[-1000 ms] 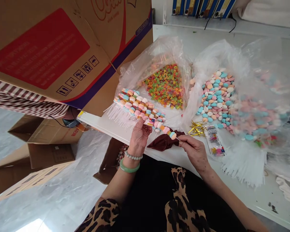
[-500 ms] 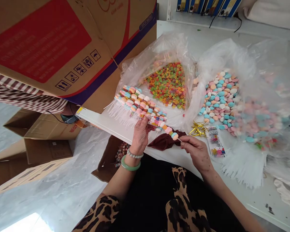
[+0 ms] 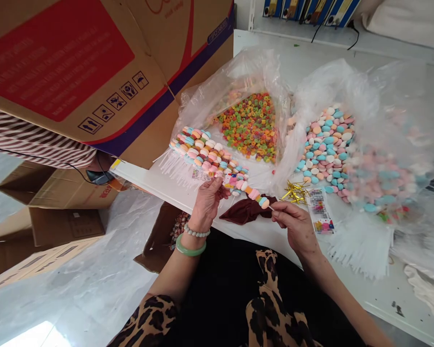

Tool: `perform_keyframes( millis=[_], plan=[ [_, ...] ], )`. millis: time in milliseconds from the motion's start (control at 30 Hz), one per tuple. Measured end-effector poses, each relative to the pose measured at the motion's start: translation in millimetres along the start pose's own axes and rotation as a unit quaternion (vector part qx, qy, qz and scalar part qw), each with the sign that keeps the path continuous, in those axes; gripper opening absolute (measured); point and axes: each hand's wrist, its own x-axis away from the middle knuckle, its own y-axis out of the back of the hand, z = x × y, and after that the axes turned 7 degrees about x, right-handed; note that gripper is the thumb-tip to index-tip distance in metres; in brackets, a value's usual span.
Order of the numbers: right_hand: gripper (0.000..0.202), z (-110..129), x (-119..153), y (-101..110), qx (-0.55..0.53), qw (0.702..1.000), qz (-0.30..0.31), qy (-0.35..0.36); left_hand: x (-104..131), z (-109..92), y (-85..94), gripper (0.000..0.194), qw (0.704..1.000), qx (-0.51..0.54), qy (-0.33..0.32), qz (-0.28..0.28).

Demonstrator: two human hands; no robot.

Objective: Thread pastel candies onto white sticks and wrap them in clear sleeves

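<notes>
A candy skewer [image 3: 253, 193] of pink, blue, yellow and orange pieces on a white stick slants between my hands. My right hand [image 3: 297, 225] pinches the bare end of its stick. With thumb and fingers together, my left hand [image 3: 209, 198] grips a small clear printed bag [image 3: 230, 180] at the skewer's other end. Whether the candy there is inside the bag, I cannot tell. Just beyond my left hand lies a pile of finished-looking candy skewers [image 3: 208, 149], their white sticks pointing left. Below the skewer is a dark red cloth [image 3: 238, 212].
Clear bags hold ring-shaped candies [image 3: 251, 125] and round pastel candies [image 3: 325, 144]. Gold twist ties [image 3: 295, 192], printed bags [image 3: 321, 212] and white sticks [image 3: 361, 248] lie right. A large carton [image 3: 112, 72] stands left; an open box [image 3: 155, 236] sits below the table edge.
Both hands have shifted slightly right with the skewer and bag, keeping the same grips. The view has moved a little.
</notes>
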Motion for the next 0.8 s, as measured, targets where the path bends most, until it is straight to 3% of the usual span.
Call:
perform_keyframes(
  millis=[300, 533, 800],
  plan=[
    [0.012, 5, 1, -1, -0.043, 0.999, 0.0, -0.007, -2, 3, 0.6, 0.033, 0.997, 0.048, 0.059, 0.014],
    [0.014, -2, -1, -2, -0.005, 1.0, 0.013, -0.002, 1, 5, -3.7, 0.034, 0.993, 0.073, 0.089, 0.0],
    [0.014, 5, 4, -1, 0.127, 0.989, -0.011, 0.073, -5, 11, 0.3, 0.036, 0.996, 0.081, 0.037, 0.011]
  ],
)
